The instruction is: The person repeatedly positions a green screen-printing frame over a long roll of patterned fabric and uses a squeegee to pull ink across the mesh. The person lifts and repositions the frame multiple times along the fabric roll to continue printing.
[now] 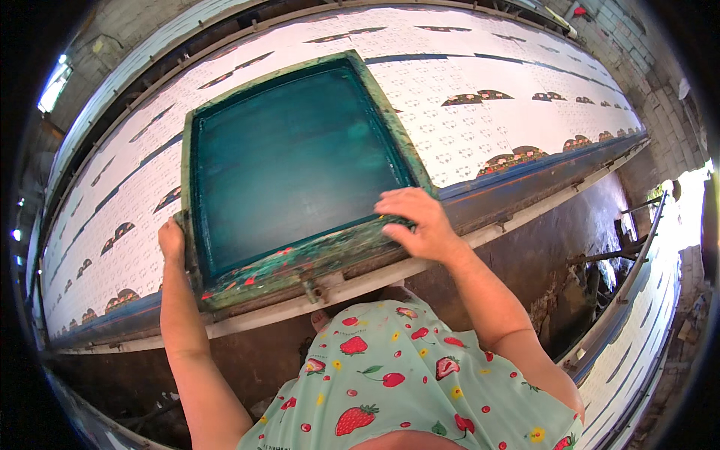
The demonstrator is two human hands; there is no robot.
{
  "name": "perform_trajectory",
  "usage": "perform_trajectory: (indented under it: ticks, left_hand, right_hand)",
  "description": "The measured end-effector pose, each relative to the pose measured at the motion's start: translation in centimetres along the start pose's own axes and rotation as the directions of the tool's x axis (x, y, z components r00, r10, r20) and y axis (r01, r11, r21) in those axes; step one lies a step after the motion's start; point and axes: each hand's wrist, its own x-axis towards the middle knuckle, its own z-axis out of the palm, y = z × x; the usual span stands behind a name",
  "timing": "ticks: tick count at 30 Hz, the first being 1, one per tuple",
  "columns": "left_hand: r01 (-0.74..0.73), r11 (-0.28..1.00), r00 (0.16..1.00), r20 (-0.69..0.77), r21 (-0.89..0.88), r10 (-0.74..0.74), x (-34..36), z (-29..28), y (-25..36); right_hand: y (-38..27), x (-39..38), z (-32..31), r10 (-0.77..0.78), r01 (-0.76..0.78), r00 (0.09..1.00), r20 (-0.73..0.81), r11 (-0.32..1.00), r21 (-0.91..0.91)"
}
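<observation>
A large screen-printing frame (307, 259) with dark teal mesh lies in front of me on a long printing table, its rim smeared with green and some red paint. My left hand (172, 238) is closed at the frame's left side, near the lower left corner; its fingertips are partly hidden. Above the near right corner is my right hand (420, 221), its fingers stretched out and the thumb apart. It holds nothing, and I cannot tell whether it touches the rim. A metal fitting (309, 289) sits on the frame's near edge.
White printed fabric (480, 67) with dark patterned arcs covers the table. A pale rail (495, 232) runs along its near edge. Another fabric-covered table (637, 352) stands at the right. Block walls (630, 45) rise beyond.
</observation>
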Motion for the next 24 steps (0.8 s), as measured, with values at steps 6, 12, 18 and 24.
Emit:
perform_trajectory:
  ticks: [6, 12, 18, 24]
  left_hand:
    - [0.012, 0.954, 0.999, -0.053, 0.299, 0.004, -0.5, 0.2, 2.8]
    - [0.057, 0.957, 0.997, -0.073, 0.286, -0.038, 0.0, -0.2, 2.1]
    - [0.127, 0.990, 0.992, -0.021, 0.056, -0.126, -1.0, -0.3, 1.8]
    - [0.192, 0.974, 0.980, 0.070, -0.121, -0.185, -2.2, -0.4, 3.7]
  right_hand:
    - [8.9, -2.4, -4.3, 0.254, -0.252, 0.965, -0.063, 0.967, 0.025]
    - [14.4, -1.2, -2.5, 0.364, -0.345, 0.930, -0.047, 0.910, 0.231]
    - [16.0, -1.3, -1.0, 0.550, -0.426, 0.828, -0.113, 0.746, 0.512]
    - [15.5, -2.1, -1.5, 0.726, -0.481, 0.664, -0.177, 0.597, 0.642]
